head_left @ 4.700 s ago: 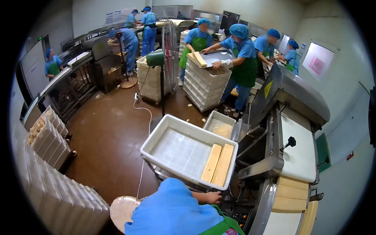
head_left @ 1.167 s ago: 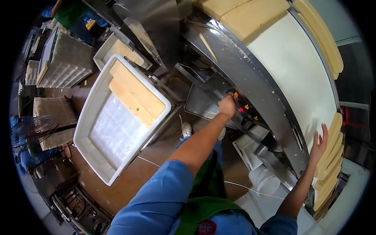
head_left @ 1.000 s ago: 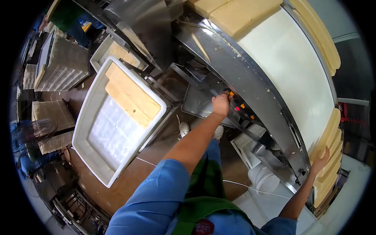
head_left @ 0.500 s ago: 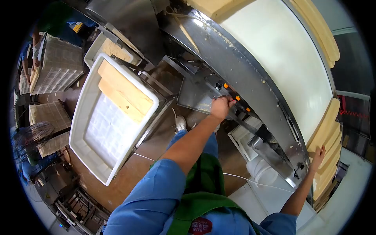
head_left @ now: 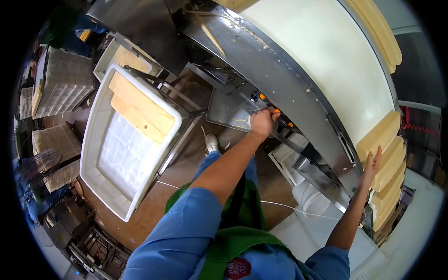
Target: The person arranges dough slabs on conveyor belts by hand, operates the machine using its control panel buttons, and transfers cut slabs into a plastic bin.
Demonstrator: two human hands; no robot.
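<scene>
My left hand (head_left: 262, 123) is closed at the front of the steel machine, its fingertips on the middle orange knob (head_left: 277, 111). Another orange knob (head_left: 262, 97) shows above it and a third orange knob (head_left: 291, 124) below. My right hand (head_left: 368, 171) is open at the end of the white belt (head_left: 333, 60), fingers stretched out against a pale yellow dough slab (head_left: 380, 135). Below that slab, several similar dough slabs (head_left: 387, 179) overlap in a stack.
On the left stands a white tub (head_left: 90, 154) with a dough slab (head_left: 140, 112) inside. Behind it are a smaller tub (head_left: 100, 70) and stacked crates (head_left: 70, 79). A white bucket (head_left: 312, 200) sits under the machine, near a cable (head_left: 289, 208). A fan (head_left: 44, 163) is at far left.
My right hand has moved up along the dough, its fingers straighter. The left fingers now meet the middle orange knob. The whole view has shifted slightly.
</scene>
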